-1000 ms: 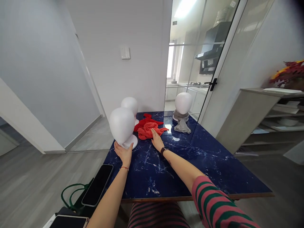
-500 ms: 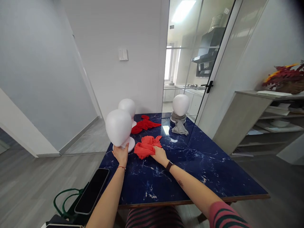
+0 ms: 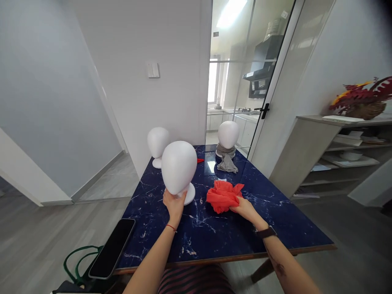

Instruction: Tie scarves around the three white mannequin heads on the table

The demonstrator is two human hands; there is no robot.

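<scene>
"Where's the red cloth (image 3: pixel 223 197)?"

"Bunched over the blue table (image 3: pixel 208 234), my right hand (image 3: pixel 247 211) closed on its right side! Touching the tabletop? Can't tell from here."

"And the left hand (image 3: pixel 174 205)?"

"Clasped round the neck of the front head form (image 3: pixel 179 166), left of the cloth."

"Beyond?"

"A second head form (image 3: pixel 158 141) behind, a third (image 3: pixel 228 134) back right, grey scarf (image 3: pixel 227 163) round its neck. Phone (image 3: pixel 112 248) near left!"
</scene>
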